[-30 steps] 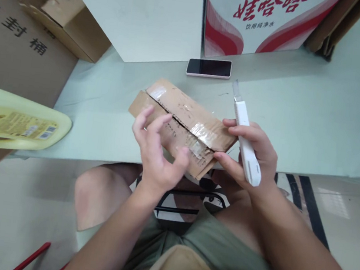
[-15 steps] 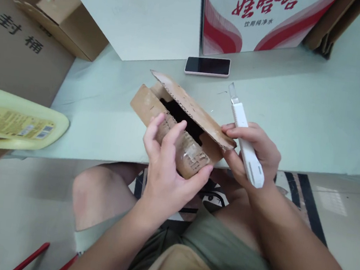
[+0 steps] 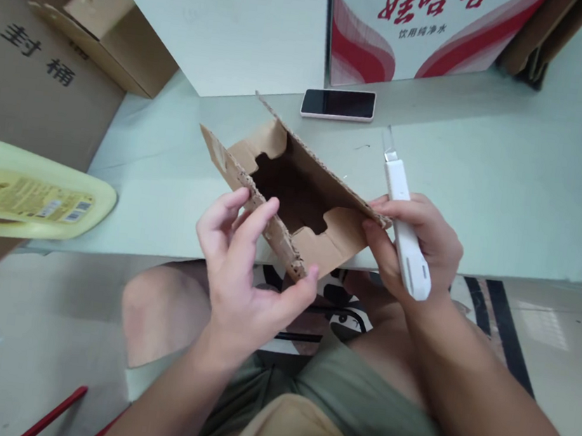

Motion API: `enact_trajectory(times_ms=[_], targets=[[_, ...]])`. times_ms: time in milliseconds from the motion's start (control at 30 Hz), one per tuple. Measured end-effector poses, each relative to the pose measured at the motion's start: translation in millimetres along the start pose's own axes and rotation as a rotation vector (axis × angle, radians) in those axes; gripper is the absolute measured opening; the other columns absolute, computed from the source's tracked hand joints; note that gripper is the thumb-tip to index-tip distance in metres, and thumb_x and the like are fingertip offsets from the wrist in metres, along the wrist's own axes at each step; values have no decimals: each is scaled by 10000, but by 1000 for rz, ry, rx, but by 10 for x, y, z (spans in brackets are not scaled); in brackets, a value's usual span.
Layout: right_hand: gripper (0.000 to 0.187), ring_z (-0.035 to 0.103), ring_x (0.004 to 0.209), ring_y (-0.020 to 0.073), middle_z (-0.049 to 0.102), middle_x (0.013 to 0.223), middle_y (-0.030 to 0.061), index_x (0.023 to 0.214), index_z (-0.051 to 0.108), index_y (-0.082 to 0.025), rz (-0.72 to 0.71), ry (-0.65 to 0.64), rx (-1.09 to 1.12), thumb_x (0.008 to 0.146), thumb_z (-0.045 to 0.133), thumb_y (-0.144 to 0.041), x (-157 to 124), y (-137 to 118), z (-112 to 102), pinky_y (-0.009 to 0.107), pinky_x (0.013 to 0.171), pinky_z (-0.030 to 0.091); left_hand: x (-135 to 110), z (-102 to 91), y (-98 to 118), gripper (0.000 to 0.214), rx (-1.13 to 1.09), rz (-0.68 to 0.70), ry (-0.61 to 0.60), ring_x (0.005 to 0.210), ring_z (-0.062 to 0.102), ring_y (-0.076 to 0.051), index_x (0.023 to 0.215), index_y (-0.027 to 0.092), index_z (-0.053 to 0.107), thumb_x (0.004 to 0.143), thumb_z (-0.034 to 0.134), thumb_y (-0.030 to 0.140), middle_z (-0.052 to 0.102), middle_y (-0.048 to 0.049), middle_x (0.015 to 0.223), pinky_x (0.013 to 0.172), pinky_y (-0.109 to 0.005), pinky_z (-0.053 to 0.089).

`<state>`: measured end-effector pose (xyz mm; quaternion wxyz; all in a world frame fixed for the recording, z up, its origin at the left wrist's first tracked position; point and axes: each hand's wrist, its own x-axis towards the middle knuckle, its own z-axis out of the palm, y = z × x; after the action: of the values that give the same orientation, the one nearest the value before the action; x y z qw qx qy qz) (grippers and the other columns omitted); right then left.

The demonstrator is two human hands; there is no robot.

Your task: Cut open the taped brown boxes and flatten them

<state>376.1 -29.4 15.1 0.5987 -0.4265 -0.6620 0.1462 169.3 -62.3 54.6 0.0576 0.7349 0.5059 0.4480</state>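
Between my hands is a small brown cardboard box point(image 3: 345, 235), tilted, its top flaps spread apart and its inside dark. My left hand point(image 3: 246, 276) has its thumb and fingertips on the near flap, gripping its torn edge. In my right hand point(image 3: 415, 240) a white utility knife point(image 3: 400, 217) is held with its blade out and pointing away from me. The thumb and a finger of that hand also pinch the corner of the box's far flap. What lies deep in the box is too dark to make out.
A phone point(image 3: 338, 103) lies on the pale green table point(image 3: 511, 195), behind the box. Beyond it stand a white carton point(image 3: 225, 19) and a red-and-white carton point(image 3: 396, 54). A yellow bottle point(image 3: 34, 193) is at the left, near larger cardboard boxes point(image 3: 31, 87). Folded cardboard point(image 3: 546, 37) stands back right.
The box's flaps have been pulled wider apart, showing more of the inside. My left hand has moved left with the near flap. The knife stays in my right hand.
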Motion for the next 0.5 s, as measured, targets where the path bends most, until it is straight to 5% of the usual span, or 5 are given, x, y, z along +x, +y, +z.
enact_trajectory(times_ms=[200, 367, 500], targets=[[152, 684, 741, 181, 718, 869, 15, 1026, 667, -295, -91, 33, -122, 923, 669, -184, 4, -49, 46, 335, 659, 558, -17, -129, -203, 732, -58, -39, 61, 1412, 558, -310, 1582, 367, 452, 904, 726, 375, 533, -70, 1542, 1170, -479, 517], [94, 677, 755, 180, 715, 900, 31, 1024, 676, -277, -148, -30, -140, 934, 678, -252, 13, 12, 15, 325, 662, 540, -2, -147, -264, 556, -73, -229, 168, 1439, 566, -272, 1503, 388, 567, 960, 668, 326, 591, -6, 1550, 1235, -462, 476], [151, 658, 809, 228, 690, 894, 66, 1072, 708, -262, -35, -22, -439, 949, 620, -262, 50, 269, -71, 377, 727, 527, 66, -152, -310, 384, -126, -396, 211, 1360, 636, -260, 1369, 333, 683, 989, 630, 330, 698, -22, 1408, 1216, -451, 494]])
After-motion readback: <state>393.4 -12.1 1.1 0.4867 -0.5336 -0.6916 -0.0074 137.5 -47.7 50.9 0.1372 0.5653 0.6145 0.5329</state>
